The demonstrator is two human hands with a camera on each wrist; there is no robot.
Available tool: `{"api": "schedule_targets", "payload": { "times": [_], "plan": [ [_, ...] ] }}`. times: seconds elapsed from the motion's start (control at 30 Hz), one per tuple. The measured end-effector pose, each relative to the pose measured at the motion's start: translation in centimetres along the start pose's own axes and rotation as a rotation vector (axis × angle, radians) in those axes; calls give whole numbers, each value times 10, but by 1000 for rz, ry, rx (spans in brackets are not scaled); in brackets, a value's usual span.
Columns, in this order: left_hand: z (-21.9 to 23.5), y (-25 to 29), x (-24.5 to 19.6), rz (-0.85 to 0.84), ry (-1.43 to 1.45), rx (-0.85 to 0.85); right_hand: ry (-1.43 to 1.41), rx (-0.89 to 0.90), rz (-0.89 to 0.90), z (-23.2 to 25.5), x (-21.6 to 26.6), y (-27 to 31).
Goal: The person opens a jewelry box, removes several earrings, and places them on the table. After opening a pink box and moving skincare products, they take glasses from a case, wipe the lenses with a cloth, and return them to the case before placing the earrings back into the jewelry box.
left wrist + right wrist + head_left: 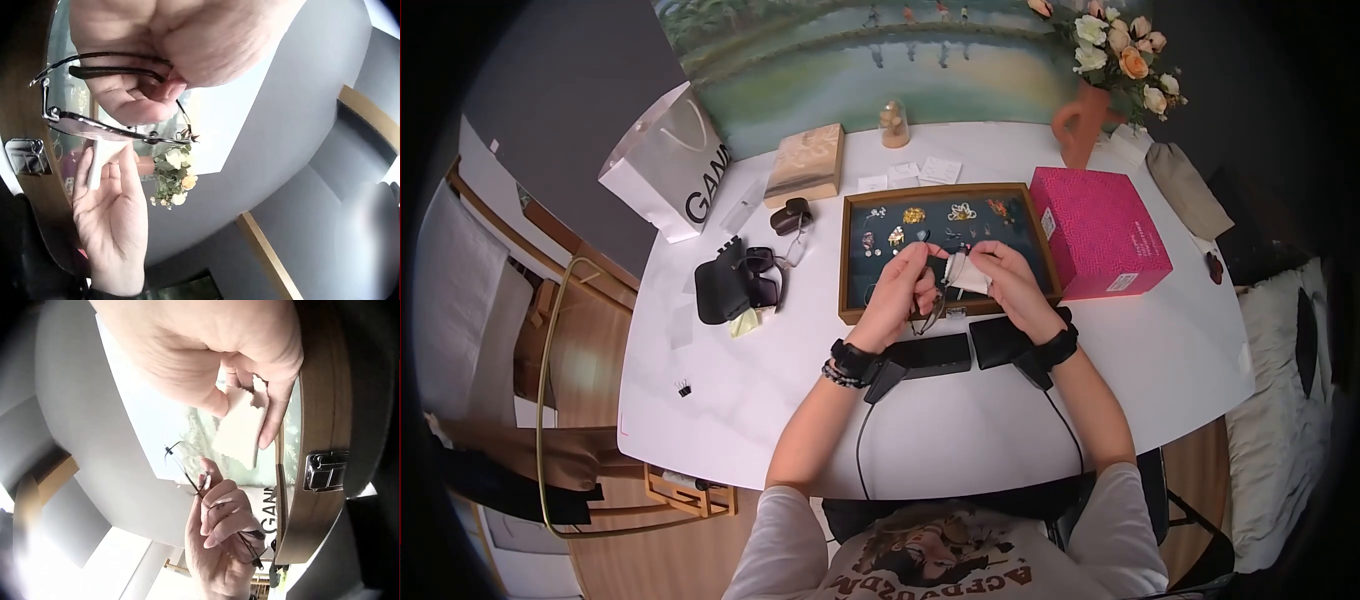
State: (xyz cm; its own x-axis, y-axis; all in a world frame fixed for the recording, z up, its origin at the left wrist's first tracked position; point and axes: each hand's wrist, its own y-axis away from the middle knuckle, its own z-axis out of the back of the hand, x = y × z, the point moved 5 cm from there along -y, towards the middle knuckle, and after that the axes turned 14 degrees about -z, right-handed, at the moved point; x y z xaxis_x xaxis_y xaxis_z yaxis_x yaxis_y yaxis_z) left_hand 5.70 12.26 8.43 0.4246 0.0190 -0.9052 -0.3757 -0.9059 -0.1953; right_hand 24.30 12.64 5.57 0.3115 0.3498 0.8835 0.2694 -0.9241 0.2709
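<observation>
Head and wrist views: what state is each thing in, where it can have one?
Eyeglasses: gripped by the left hand
Cloth: pinched by the right hand
Display case: lying flat, jewellery inside
Pink box: closed
Paper bag: standing upright
Vase: upright, holding flowers

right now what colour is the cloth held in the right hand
The cloth looks plain off-white; it shows best in the right wrist view.

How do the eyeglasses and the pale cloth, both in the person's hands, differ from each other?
The eyeglasses have a thin, dark frame; the cloth is off-white. The eyeglasses look stiff, while the cloth looks soft and folded. The left hand holds the eyeglasses; the right hand pinches the cloth. Both are hand-held.
</observation>
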Motion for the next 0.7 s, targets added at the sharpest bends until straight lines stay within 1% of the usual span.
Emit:
{"api": "schedule_targets", "payload": {
  "times": [0.03, 0.07, 0.1, 0.13, 0.2, 0.27, 0.33, 0.37, 0.43, 0.5, 0.53, 0.57, 0.6, 0.63, 0.67, 0.7],
  "plan": [
    [1, 2, 3, 43, 51, -1, 60, -12, 14, 0, 1, 1],
    [3, 4, 6, 83, 102, -5, 59, -15, 9, 0, 2, 3],
    [7, 5, 12, 95, 171, 18, 143, 9, -17, -1, 2, 3],
    [7, 6, 14, 99, 175, 16, 227, 33, -44, -3, 1, 5],
    [9, 8, 20, 153, 207, -50, 261, 57, -33, -10, 0, 7],
    [7, 7, 21, 165, 176, -47, 298, 80, -17, -17, -4, 6],
    [8, 5, 26, 171, 146, -45, 357, 194, 63, -29, -10, 5],
    [10, 4, 31, 160, 113, -19, 383, 213, 63, -30, -10, 5],
    [8, 6, 38, 151, 83, 1, 371, 189, 72, -30, -5, 10],
    [5, 7, 29, -85, -151, -113, 357, 166, 82, -30, -3, 11],
    [6, 7, 31, -85, -151, -116, 342, 135, 100, -27, -3, 9],
    [8, 8, 10, -491, -576, -167, 325, 103, 121, -24, -2, 8],
    [-1, 15, -8, -902, -1000, -210, 325, 103, 124, -23, -2, 8],
    [-8, 23, -15, -772, -905, -185, 279, 132, 88, -23, -4, 10],
    [-6, 31, -17, -773, -906, -184, 231, 161, 49, -25, -7, 13],
    [-3, 31, -4, -490, -629, -32, 230, 162, 49, -28, -10, 18]
  ]
}}
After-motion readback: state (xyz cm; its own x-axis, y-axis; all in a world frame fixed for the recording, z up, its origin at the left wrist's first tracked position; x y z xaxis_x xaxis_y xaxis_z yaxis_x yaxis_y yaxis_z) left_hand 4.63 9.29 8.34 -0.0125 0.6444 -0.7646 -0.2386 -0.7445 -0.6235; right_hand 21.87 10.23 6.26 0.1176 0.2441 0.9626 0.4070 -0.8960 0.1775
